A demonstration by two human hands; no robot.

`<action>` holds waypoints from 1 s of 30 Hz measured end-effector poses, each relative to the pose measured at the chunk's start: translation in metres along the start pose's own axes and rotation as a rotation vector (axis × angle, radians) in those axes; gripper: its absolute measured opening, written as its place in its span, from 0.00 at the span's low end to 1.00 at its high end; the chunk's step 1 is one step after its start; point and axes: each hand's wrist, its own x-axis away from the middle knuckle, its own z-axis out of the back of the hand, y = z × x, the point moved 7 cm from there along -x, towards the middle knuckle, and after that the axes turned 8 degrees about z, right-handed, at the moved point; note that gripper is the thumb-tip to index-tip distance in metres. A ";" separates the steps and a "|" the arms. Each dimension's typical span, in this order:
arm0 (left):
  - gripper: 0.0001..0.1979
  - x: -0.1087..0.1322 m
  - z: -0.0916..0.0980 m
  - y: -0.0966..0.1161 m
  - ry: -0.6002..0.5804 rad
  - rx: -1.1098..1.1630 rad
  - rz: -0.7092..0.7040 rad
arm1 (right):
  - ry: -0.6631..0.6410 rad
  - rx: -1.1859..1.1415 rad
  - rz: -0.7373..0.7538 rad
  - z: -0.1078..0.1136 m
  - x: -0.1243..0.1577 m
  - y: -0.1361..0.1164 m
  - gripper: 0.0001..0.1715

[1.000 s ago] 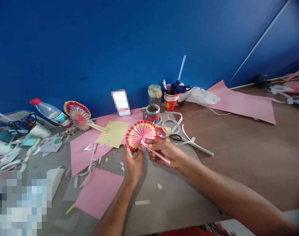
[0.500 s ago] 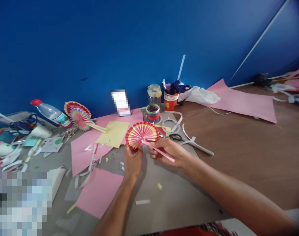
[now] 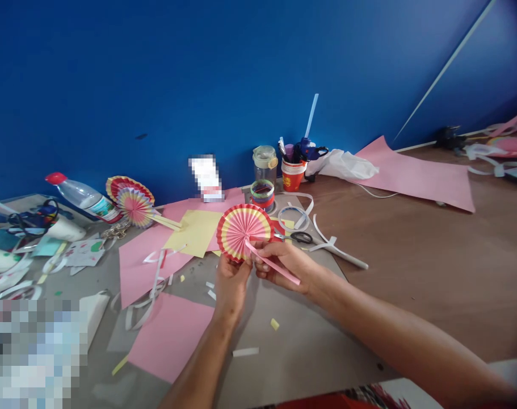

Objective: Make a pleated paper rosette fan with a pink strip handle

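A round pleated paper fan (image 3: 243,224), pink in the centre with yellow and red rings, is held up over the desk. My left hand (image 3: 234,281) grips its lower edge, thumb in front. My right hand (image 3: 284,261) is closed at the fan's lower right, around the pink paper strip (image 3: 279,268) that runs from the fan's centre down to the right. Some of its fingertips are hidden behind the strip. Scissors (image 3: 298,236) with black handles lie just behind my right hand, beside a clear tape roll (image 3: 293,218).
Pink sheets (image 3: 173,335) and a yellow sheet (image 3: 194,232) lie on the left. Another pleated fan (image 3: 134,204) leans by a bottle (image 3: 85,199). A red paper cup (image 3: 293,175) with tools and a clear jar (image 3: 265,162) stand against the blue wall (image 3: 224,85).
The fan has tilted more upright, so its pleated face now shows as a nearly full circle. Both hands keep their hold, and the view has shifted slightly.
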 end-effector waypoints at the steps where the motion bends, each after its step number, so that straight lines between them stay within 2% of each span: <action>1: 0.17 0.000 0.001 0.002 0.025 -0.040 -0.010 | 0.010 0.008 0.014 0.000 0.000 -0.001 0.09; 6: 0.20 0.001 0.003 0.005 0.064 -0.114 -0.024 | 0.111 0.081 0.050 0.010 0.001 -0.002 0.19; 12: 0.20 0.004 0.005 0.001 0.104 -0.100 0.026 | 0.195 0.188 0.094 0.015 0.002 -0.002 0.23; 20: 0.19 0.005 0.003 0.000 0.076 -0.036 0.015 | 0.228 0.352 0.194 0.015 0.000 -0.008 0.21; 30: 0.22 0.010 -0.001 0.010 0.061 -0.041 -0.014 | 0.235 0.350 0.230 0.015 -0.001 -0.008 0.19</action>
